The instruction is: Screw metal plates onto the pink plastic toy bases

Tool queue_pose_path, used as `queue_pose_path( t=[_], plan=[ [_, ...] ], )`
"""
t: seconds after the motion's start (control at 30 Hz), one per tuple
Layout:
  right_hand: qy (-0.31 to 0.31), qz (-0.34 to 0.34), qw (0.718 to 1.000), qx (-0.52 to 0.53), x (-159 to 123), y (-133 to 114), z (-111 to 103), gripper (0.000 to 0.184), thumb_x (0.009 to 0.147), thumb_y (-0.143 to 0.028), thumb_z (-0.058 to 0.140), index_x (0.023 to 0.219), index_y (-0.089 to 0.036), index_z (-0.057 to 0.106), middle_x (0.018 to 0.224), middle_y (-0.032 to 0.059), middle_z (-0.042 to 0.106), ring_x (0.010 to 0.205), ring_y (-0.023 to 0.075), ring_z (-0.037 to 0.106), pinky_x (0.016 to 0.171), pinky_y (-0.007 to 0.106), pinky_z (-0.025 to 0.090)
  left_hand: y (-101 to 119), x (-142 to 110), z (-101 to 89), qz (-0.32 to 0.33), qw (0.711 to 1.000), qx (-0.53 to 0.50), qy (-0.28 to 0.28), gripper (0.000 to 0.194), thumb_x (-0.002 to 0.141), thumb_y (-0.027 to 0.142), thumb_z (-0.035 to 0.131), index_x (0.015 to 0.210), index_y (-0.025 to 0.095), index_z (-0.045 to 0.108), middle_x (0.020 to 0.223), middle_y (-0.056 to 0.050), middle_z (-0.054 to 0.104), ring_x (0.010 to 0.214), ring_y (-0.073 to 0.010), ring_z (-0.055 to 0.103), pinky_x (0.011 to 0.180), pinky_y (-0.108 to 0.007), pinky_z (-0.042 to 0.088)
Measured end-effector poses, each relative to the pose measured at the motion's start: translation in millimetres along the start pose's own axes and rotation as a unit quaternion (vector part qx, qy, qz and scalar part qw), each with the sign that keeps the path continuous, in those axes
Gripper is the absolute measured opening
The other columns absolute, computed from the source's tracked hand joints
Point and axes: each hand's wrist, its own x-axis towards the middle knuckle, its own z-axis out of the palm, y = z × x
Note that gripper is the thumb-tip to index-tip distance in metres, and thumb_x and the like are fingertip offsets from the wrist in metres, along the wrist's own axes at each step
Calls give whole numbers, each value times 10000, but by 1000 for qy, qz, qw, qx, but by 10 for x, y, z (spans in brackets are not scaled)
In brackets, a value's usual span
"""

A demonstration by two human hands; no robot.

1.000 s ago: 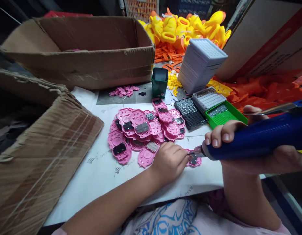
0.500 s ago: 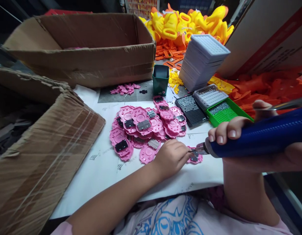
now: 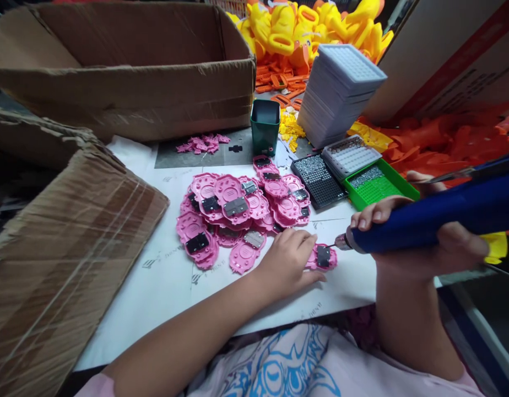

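Observation:
On the white-covered table, a pink plastic casing (image 3: 310, 263) with a dark cover plate (image 3: 323, 256) lies flat. My left hand (image 3: 288, 255) is around its left end, fingers at the upper edge and thumb stretched along the lower side. A blue electric screwdriver (image 3: 411, 223) is gripped in my right hand (image 3: 456, 242), its body tilted down to the left. The thin bit's tip is close to the plate's upper right corner; whether it touches a screw is too small to tell. Left of the casing lies a pile of similar pink casings (image 3: 238, 201).
Behind the pile stand a green cup (image 3: 265, 129) and small pink parts (image 3: 202, 143). Screws sit in a black tray (image 3: 320, 182) and a green tray (image 3: 376, 187), near stacked white trays (image 3: 341, 94). Cardboard boxes (image 3: 155, 102) border the left; yellow toy parts (image 3: 304, 33) lie behind.
My left fingers, closed near the bit before, have drawn back and the thumb has spread away. The screwdriver bit has lifted and shows more of its length. The whole view has shifted slightly.

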Motion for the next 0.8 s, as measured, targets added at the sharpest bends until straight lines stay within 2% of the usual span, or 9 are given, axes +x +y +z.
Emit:
queue_pose_path(
  t=[0.1, 0.2, 0.47, 0.57, 0.7, 0.8],
  plan=[
    [24, 5, 1000, -1, 0, 89, -22, 261, 683, -426, 629, 895, -273, 624, 628, 24, 592, 529, 222, 567, 470, 384, 483, 43, 1, -19, -23, 998, 23, -50, 476, 727, 400, 726, 1080, 100, 611, 1075, -141, 605, 993, -284, 506, 871, -446, 450],
    [24, 1, 1000, -2, -7, 158, -36, 279, 680, -426, 618, 905, -259, 607, 615, 20, 586, 519, 215, 568, 466, 374, 489, 68, 2, -24, -38, 997, 27, -55, 351, 770, 324, 677, 1047, 118, 615, 1066, -126, 594, 988, -271, 483, 871, -435, 439],
    [21, 3, 1000, -5, -21, 215, -58, 235, 679, -413, 621, 839, -244, 588, 608, 8, 593, 526, 196, 576, 513, 360, 504, 63, 4, -14, -47, 996, 18, -69, 387, 779, 310, 672, 1093, 95, 604, 1063, -127, 587, 972, -265, 461, 875, -431, 436],
    [6, 6, 1000, -8, -28, 214, -47, 275, 689, -400, 632, 908, -240, 583, 625, 7, 593, 543, 198, 585, 526, 356, 509, 77, 14, -35, -57, 995, 18, -82, 411, 779, 320, 682, 1110, 91, 603, 1079, -123, 582, 983, -268, 452, 890, -426, 427],
    [-41, 6, 999, -14, -36, 217, -26, 381, 704, -387, 646, 1053, -261, 561, 664, 3, 602, 562, 201, 591, 520, 355, 514, 105, 31, -65, -70, 992, 15, -100, 426, 784, 322, 683, 1132, 93, 598, 1094, -116, 574, 1006, -274, 443, 903, -419, 416],
    [-72, 2, 997, -15, -26, 228, -20, 308, 714, -377, 659, 975, -236, 579, 678, 13, 601, 570, 190, 590, 537, 350, 516, 122, 39, -73, -83, 991, 14, -107, 406, 790, 309, 675, 1129, 98, 599, 1092, -113, 572, 1005, -273, 441, 904, -419, 411]
  ],
)
